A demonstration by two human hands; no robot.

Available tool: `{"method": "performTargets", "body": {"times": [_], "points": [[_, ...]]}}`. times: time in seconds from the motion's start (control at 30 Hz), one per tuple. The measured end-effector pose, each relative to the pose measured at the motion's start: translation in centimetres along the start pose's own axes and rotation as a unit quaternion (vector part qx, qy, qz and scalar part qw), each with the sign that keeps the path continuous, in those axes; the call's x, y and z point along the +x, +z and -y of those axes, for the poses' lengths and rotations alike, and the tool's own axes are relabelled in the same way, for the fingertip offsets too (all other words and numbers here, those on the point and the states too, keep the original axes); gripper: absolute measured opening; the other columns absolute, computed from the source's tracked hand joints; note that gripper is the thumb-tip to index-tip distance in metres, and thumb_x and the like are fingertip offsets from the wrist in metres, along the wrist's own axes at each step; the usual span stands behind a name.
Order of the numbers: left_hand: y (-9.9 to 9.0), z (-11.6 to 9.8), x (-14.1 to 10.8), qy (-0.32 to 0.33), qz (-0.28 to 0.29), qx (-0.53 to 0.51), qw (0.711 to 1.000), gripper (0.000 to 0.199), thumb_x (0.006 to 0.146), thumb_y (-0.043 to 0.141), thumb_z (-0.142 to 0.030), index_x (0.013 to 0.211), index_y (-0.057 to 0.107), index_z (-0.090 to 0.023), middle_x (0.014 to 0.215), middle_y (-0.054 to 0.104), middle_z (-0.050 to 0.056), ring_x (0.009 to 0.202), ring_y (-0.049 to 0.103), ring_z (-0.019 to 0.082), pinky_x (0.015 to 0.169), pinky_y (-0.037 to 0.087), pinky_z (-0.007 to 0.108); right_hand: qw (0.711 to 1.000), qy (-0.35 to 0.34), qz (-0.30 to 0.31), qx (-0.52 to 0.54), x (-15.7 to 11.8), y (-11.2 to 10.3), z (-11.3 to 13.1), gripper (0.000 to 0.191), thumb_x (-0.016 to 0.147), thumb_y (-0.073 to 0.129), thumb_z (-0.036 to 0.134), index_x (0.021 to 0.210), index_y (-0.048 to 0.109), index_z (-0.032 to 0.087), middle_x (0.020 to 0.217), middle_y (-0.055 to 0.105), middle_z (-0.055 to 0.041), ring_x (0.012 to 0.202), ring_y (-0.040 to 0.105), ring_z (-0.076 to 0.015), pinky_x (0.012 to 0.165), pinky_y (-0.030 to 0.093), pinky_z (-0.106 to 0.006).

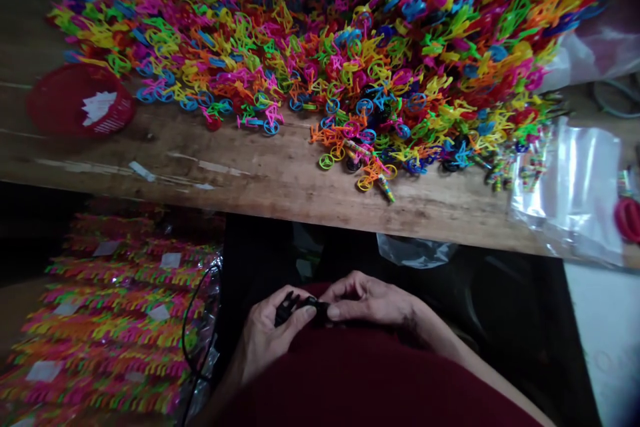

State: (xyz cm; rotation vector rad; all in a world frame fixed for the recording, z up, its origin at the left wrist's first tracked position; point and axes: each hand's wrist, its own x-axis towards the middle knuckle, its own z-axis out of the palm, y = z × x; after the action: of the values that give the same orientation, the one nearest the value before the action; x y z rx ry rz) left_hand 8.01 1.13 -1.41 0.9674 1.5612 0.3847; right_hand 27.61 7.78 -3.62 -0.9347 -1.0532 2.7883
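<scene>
Wooden table (260, 177) piled with toy bikes (350, 53). Left hand (270, 337) and right hand (370, 300) pinch a small black part (300, 307), probably light stiff plastic; hold by edges.

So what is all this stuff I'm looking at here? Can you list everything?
small plastic toy bicycles: a heap too many to count, pink, yellow, green, orange, blue, across the far side of the table
long wooden table: one, brown, worn, across the middle
round red plastic basket: one, on the table at left, with white paper pieces inside
clear plastic bags: a few, on the table at right
packed sheets of toy pieces: a stack, multicoloured with white labels, below the table at left
small black plastic piece: one, held near the lap
dark red garment: one, bottom centre
left hand: fingers on the black piece
right hand: fingers pinching the same piece
</scene>
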Motion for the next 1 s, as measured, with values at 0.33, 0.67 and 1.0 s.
{"method": "performTargets", "body": {"times": [0.33, 0.67, 1.0], "points": [[-0.1, 1.2, 0.9, -0.027, 0.093, -0.135, 0.986, 0.040, 0.079, 0.055, -0.045, 0.108, 0.054, -0.017, 0.080, 0.057, 0.002, 0.070, 0.048, 0.012, 0.063, 0.035, 0.020, 0.968, -0.003, -0.129, 0.217, 0.8, 0.6, -3.3, 0.035, 0.061, 0.081, 0.023, 0.091, 0.068, 0.011, 0.070, 0.057, -0.0016, 0.052, 0.043, -0.0043, 0.050, 0.030, -0.016], [-0.4, 0.9, 0.4, -0.110, 0.134, -0.196, 0.965, 0.030, 0.089, 0.039, -0.046, 0.090, 0.040, -0.017, 0.066, 0.044, -0.002, 0.061, 0.036, 0.009, 0.057, 0.030, 0.019, 0.968, -0.136, -0.208, -0.035, -0.5, 1.2, -3.2, 0.028, 0.073, 0.074, 0.026, 0.098, 0.063, 0.018, 0.085, 0.058, -0.0007, 0.075, 0.050, -0.0112, 0.064, 0.038, -0.021], [-0.2, 2.1, 0.6, -0.064, 0.146, -0.198, 0.967, 0.037, 0.087, 0.044, -0.051, 0.092, 0.047, -0.015, 0.067, 0.046, -0.002, 0.059, 0.038, 0.008, 0.055, 0.030, 0.018, 0.958, -0.150, -0.191, -0.151, -0.3, 1.3, -2.6, 0.024, 0.075, 0.072, 0.029, 0.097, 0.066, 0.022, 0.085, 0.057, 0.0006, 0.078, 0.051, -0.0130, 0.070, 0.038, -0.024]]}}
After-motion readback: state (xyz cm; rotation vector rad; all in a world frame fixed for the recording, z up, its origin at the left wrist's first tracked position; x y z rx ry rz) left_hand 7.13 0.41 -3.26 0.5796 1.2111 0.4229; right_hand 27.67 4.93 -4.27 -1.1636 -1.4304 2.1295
